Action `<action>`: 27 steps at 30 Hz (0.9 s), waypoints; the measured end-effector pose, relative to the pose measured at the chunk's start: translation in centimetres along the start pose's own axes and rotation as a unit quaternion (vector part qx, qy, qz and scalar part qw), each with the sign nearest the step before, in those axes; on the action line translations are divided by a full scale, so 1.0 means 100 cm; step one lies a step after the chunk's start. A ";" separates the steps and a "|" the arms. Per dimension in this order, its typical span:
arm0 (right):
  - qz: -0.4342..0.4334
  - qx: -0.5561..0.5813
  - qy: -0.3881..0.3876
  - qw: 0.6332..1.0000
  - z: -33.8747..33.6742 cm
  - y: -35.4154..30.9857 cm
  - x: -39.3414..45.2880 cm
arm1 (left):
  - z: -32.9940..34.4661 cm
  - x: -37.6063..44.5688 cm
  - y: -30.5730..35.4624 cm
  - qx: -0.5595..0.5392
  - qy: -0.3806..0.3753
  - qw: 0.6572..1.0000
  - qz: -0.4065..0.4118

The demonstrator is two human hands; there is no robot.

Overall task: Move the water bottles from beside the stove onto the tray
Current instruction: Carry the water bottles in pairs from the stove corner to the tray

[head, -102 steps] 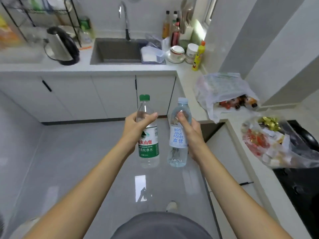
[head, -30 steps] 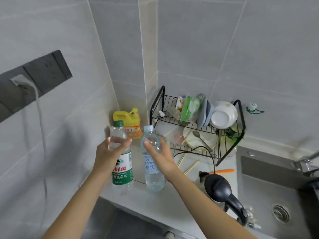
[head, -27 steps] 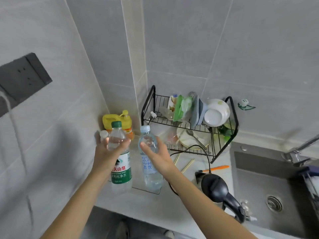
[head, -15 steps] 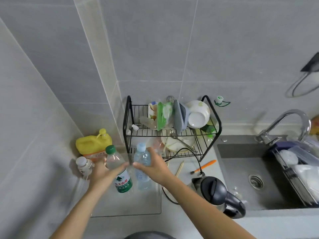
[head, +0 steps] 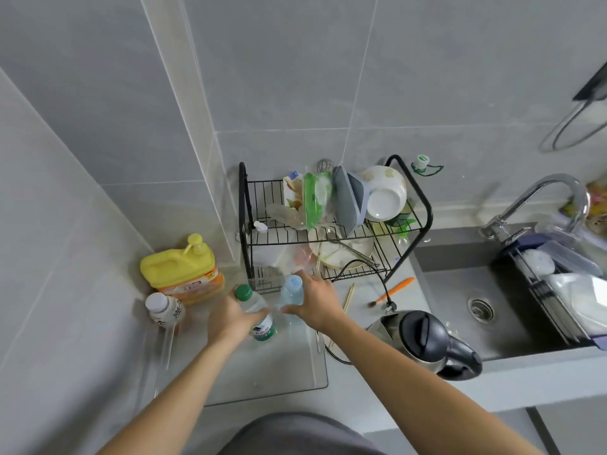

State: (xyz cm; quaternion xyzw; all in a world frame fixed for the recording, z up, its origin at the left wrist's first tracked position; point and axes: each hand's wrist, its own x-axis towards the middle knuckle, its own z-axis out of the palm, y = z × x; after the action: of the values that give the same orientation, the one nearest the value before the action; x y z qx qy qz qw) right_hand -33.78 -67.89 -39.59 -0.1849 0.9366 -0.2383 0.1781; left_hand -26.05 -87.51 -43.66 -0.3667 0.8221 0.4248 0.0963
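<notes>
Head view. Your left hand (head: pixel 230 320) is wrapped around the green-capped bottle (head: pixel 254 310), fingers curled round its upper body just under the cap, thumb across the front above the green label. Bottle upright or nearly so, over the far part of the clear tray (head: pixel 315 366); its base sits low to the tray floor, but you cannot tell from this angle whether it is touching.

Your right hand (head: pixel 317 302) grips the blue-capped bottle (head: pixel 290 292) from the right side, thumb stretched across the near face, fingers closed round the far side beside the cap. This bottle stands just beside the green-capped one, also over the far part of the tray. Its lower body is clear and hard to pick out against the tray; contact with the tray cannot be told.

The tray is transparent, lying on the grey countertop (head: pixel 377 399) in the corner by the tiled wall. At its far left edge stands a small white-capped bottle (head: pixel 163 309), and just behind that a yellow pump jug (head: pixel 182 267).

A black wire dish rack (head: pixel 331 224) stands beyond the tray, holding a white bowl (head: pixel 386 195), a grey lid-like piece and plastic wrappers. Right of your right forearm is a steel kettle (head: pixel 427 343) with a black lid, its cord looping over the counter. An orange-handled utensil (head: pixel 394 290) lies between rack and kettle. The sink (head: pixel 460 290) and tap (head: pixel 538 198) are to the far right.
</notes>
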 end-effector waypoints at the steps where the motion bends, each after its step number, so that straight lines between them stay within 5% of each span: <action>1: -0.002 -0.002 0.006 1.000 0.000 0.002 0.002 | 0.006 0.010 -0.006 -0.006 -0.002 1.000 0.004; 16: -0.097 -0.051 0.043 0.993 -0.003 0.013 0.010 | -0.012 -0.020 0.049 0.092 0.054 0.952 0.287; 27: -0.180 -0.174 0.015 0.968 -0.046 0.007 0.026 | -0.022 -0.022 0.064 0.204 0.025 0.920 0.335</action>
State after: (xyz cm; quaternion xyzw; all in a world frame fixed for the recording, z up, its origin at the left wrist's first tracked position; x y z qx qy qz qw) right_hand -38.20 -66.67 -36.85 -0.3751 0.9175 -0.1023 0.0835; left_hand -28.55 -85.69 -37.26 -0.0529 0.9678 0.2463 0.0005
